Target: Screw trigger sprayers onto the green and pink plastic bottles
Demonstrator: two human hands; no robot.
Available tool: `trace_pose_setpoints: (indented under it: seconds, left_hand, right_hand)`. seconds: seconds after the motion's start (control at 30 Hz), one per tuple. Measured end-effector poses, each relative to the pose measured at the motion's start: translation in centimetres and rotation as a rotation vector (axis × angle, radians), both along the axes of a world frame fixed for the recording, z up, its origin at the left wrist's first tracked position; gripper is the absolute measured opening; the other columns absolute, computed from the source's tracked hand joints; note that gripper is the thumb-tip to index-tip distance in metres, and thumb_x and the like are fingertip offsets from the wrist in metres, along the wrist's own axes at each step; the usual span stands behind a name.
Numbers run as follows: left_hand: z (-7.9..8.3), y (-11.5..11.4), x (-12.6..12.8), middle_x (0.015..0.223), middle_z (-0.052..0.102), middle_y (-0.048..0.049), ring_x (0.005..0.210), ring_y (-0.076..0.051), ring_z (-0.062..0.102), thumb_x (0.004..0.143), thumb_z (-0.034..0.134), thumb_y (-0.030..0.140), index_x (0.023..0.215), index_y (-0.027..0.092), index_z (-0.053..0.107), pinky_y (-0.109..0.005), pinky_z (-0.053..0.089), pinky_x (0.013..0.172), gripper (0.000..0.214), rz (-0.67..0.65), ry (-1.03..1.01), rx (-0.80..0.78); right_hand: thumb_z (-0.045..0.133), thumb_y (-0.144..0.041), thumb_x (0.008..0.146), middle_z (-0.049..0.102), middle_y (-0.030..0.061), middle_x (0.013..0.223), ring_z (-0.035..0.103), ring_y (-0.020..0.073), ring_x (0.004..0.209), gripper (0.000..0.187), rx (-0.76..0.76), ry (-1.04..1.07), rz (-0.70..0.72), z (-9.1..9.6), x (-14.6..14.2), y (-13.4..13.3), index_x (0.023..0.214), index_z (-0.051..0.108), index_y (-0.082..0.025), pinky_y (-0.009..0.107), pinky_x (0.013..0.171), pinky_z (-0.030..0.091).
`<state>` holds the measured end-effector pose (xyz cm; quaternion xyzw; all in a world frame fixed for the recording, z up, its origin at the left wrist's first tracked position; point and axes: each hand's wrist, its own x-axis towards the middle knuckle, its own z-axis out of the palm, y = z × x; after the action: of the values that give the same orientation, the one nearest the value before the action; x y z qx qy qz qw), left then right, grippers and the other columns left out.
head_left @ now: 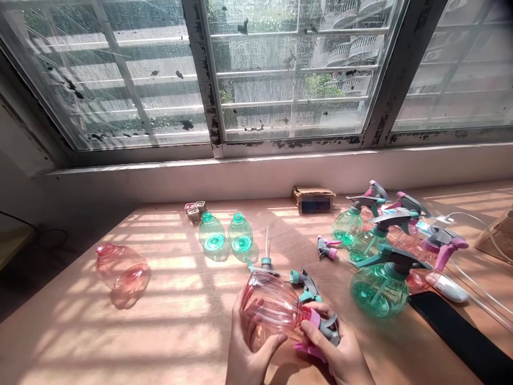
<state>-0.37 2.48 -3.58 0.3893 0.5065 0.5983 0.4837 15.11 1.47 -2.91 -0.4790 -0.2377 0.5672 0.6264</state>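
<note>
A clear pink spray bottle [276, 299] lies tilted sideways between my hands, its neck pointing right. My left hand [250, 342] is wrapped round the bottle's body from the base side. At the neck, the fingers of my right hand [332, 342] grip the pink collar of a grey and pink trigger sprayer [329, 327], which sits on the bottle mouth; whether it is fully screwed on I cannot tell. Just beyond the bottle lie a grey and teal spray head [306, 283] and another teal-collared spray head [266, 263] with its tube pointing up.
Two green bottles without heads [212, 235] stand behind; a pink bottle [123, 272] is at left. Several assembled spray bottles [379, 291] crowd the right, near a black phone-like slab [460, 331] and a white mouse [447, 287]. A loose pink-collared head [326, 247] lies mid-table. A small cardboard box [298, 200] is by the wall.
</note>
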Motion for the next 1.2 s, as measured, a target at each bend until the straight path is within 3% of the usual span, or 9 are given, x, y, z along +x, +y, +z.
trace_pose_setpoints:
  seconds: [0.1,0.23,0.47,0.57,0.67,0.83,0.93,1.1,1.2]
  left_hand:
    - [0.4,-0.1,0.2,0.156,0.053,-0.016,0.146,-0.037,0.052,0.068,0.089,0.048,0.154,0.027,0.037,-0.044,0.05,0.114,0.102,0.042,-0.043,0.015]
    - [0.8,-0.1,0.3,0.149,0.059,-0.0183,0.141,-0.04,0.057,0.07,0.088,0.053,0.154,0.026,0.034,-0.052,0.049,0.115,0.103,0.097,-0.086,-0.012]
    - [0.2,0.0,0.1,0.148,0.061,-0.0149,0.14,-0.036,0.059,0.067,0.09,0.045,0.151,0.029,0.044,-0.043,0.049,0.115,0.097,-0.013,-0.029,-0.045]
    - [0.2,-0.1,0.3,0.141,0.065,-0.0141,0.138,-0.035,0.06,0.066,0.09,0.038,0.15,0.028,0.047,-0.041,0.049,0.114,0.095,0.001,-0.004,-0.027]
    - [0.6,-0.2,0.5,0.14,0.066,-0.0152,0.139,-0.036,0.058,0.063,0.092,0.041,0.152,0.025,0.043,-0.042,0.051,0.112,0.102,0.023,-0.036,-0.018]
    - [1.2,-0.3,0.4,0.145,0.062,-0.0216,0.141,-0.038,0.057,0.07,0.088,0.054,0.15,0.021,0.037,-0.047,0.051,0.112,0.101,0.068,-0.1,-0.032]
    - [1.1,-0.1,0.2,0.144,0.063,-0.0203,0.138,-0.038,0.06,0.067,0.092,0.05,0.147,0.022,0.041,-0.047,0.053,0.111,0.098,0.067,-0.082,-0.04]
    - [0.2,0.2,0.3,0.156,0.055,-0.0129,0.146,-0.037,0.053,0.068,0.091,0.04,0.145,0.03,0.056,-0.044,0.047,0.119,0.085,0.027,0.014,0.034]
    - [-0.1,0.0,0.5,0.15,0.059,-0.0131,0.138,-0.037,0.06,0.07,0.09,0.037,0.149,0.032,0.052,-0.044,0.049,0.116,0.088,0.009,0.014,0.033]
  right_hand:
    - [0.101,-0.054,0.057,0.073,0.0025,0.077,0.065,0.0179,0.063,0.054,0.05,-0.056,0.052,0.3,-0.3,-0.2,0.091,0.077,-0.019,0.026,0.054,0.061]
    - [0.102,-0.051,0.058,0.073,0.0021,0.076,0.066,0.0182,0.066,0.049,0.066,-0.077,0.082,0.5,-0.5,-0.3,0.089,0.079,-0.02,0.023,0.055,0.06]
    - [0.1,-0.059,0.059,0.067,-0.0006,0.064,0.061,0.0179,0.054,0.058,-0.003,-0.008,-0.011,0.2,0.1,0.0,0.095,0.075,-0.021,0.03,0.048,0.059]
    - [0.1,-0.057,0.059,0.067,-0.0016,0.063,0.061,0.0182,0.053,0.058,0.008,-0.012,-0.033,0.0,0.2,0.1,0.097,0.075,-0.021,0.029,0.046,0.057]
    - [0.101,-0.054,0.056,0.071,0.0003,0.073,0.062,0.017,0.055,0.057,0.045,-0.027,-0.026,0.1,0.0,0.0,0.093,0.075,-0.02,0.028,0.048,0.058]
    - [0.102,-0.051,0.056,0.072,0.0035,0.079,0.064,0.0175,0.063,0.053,0.061,-0.085,0.027,0.4,-0.3,-0.2,0.092,0.078,-0.019,0.026,0.053,0.06]
    - [0.101,-0.053,0.057,0.072,0.0029,0.077,0.063,0.0175,0.061,0.054,0.059,-0.066,0.032,0.4,-0.2,-0.2,0.092,0.077,-0.02,0.027,0.051,0.06]
    - [0.099,-0.057,0.061,0.067,-0.001,0.06,0.062,0.0175,0.052,0.061,-0.032,0.003,-0.008,0.3,0.3,-0.1,0.102,0.072,-0.02,0.027,0.046,0.058]
    - [0.1,-0.056,0.062,0.068,-0.001,0.059,0.062,0.0161,0.053,0.06,-0.011,0.003,-0.01,0.2,0.4,-0.1,0.102,0.072,-0.02,0.025,0.047,0.059]
